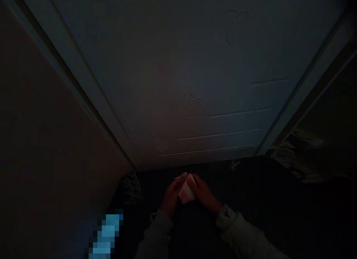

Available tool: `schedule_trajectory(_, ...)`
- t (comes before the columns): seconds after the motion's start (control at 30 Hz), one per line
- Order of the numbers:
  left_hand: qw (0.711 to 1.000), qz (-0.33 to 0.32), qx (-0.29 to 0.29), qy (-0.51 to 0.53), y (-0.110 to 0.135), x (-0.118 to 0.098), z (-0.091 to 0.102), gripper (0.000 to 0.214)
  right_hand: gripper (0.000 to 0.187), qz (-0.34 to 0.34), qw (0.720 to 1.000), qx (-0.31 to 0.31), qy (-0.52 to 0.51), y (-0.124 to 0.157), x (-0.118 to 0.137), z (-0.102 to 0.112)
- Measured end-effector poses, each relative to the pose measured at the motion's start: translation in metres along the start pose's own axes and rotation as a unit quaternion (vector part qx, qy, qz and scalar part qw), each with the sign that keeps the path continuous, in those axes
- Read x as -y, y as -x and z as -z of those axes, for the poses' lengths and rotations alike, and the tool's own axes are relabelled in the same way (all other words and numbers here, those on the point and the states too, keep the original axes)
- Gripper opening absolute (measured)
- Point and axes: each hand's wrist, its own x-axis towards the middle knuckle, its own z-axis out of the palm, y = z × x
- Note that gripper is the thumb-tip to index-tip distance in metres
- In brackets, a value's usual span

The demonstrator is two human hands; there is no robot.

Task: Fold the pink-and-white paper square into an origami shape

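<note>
In the dim head view, both hands meet low in the middle around a small pink-and-white bundle. It looks like folded paper or cloth, but the dark hides which. My left hand is closed against its left side, with the fingertips partly behind it. From the right, my right hand grips the bundle, its thumb lying over the front face. Pale sleeves cover both wrists.
A pale door-like panel with embossed hearts and lines rises ahead. A clear crinkled object lies left on the dark surface, and a small shiny item sits near the panel's base. A blue pixelated patch is lower left.
</note>
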Motion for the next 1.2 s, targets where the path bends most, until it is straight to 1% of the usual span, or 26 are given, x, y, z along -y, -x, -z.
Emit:
schedule_trajectory(0.07, 1.0, 0.004, 0.011, -0.004, 0.0005, -0.0008, -0.0005, 0.032, 0.033, 0.004, 1.0, -0.002, -0.001, 0.0003, -0.0001, 0.0002)
schedule_trajectory(0.27, 1.0, 0.002, 0.019, 0.013, 0.0015, -0.0029, -0.0025, 0.033, 0.033, 0.006, 1.0, -0.007, 0.005, 0.0011, 0.0008, 0.0006)
schedule_trajectory(0.57, 1.0, 0.004, 0.011, 0.008, 0.0006, -0.0004, -0.0008, 0.031, 0.031, 0.002, 1.0, -0.007, 0.007, -0.0001, -0.0002, 0.0005)
schedule_trajectory(0.8, 1.0, 0.005, 0.024, -0.019, 0.0, -0.0009, 0.0008, 0.03, 0.032, 0.008, 1.0, -0.003, 0.0, 0.0, 0.002, 0.0017)
schedule_trajectory(0.93, 0.999, 0.0, 0.033, -0.035, -0.0002, -0.001, 0.002, 0.026, 0.033, 0.001, 1.0, 0.0, -0.013, -0.0002, 0.0021, 0.0016)
schedule_trajectory(1.07, 0.997, -0.018, 0.04, -0.064, 0.0006, -0.0025, 0.0019, 0.024, 0.03, 0.006, 1.0, 0.0, -0.02, 0.0007, 0.0036, 0.0013)
schedule_trajectory(1.2, 0.995, -0.017, 0.043, -0.092, 0.0022, -0.0057, 0.0001, 0.026, 0.027, 0.012, 1.0, 0.001, -0.006, 0.0, 0.0011, -0.0003)
